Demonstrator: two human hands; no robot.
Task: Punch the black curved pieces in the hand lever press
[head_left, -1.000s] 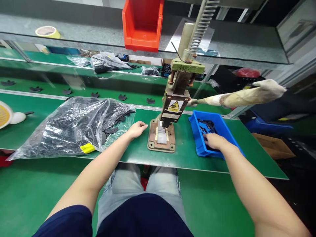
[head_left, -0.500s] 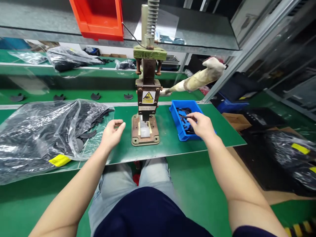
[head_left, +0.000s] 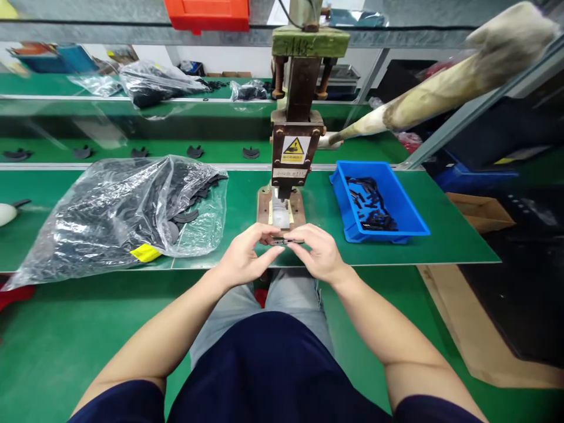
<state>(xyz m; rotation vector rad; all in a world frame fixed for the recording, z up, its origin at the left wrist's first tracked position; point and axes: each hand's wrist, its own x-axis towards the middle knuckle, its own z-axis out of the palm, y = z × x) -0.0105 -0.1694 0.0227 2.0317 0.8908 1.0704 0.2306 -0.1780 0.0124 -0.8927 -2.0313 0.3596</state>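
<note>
A small thin dark strip (head_left: 282,241) is pinched at both ends in front of the hand press (head_left: 294,147). My left hand (head_left: 249,252) grips its left end between thumb and fingers. Its right end is in the fingertips of my right hand (head_left: 318,252). Both hands are over the front edge of the press base (head_left: 264,212), just below the pale metal fixture (head_left: 281,218). To the right stands a blue bin (head_left: 374,236) holding several small black parts (head_left: 370,202). What the strip is exactly, I cannot make out.
On the left lies a clear plastic bag (head_left: 114,200) of dark curved pieces. A wrapped press lever (head_left: 423,103) reaches up to the right. Several dark curved parts (head_left: 251,153) sit along the back strip. A red bin (head_left: 207,17) is on the shelf above.
My right hand has left the blue bin with a dark strip and come to the middle. My left hand has moved right and now grips the strip too. The view has shifted.
</note>
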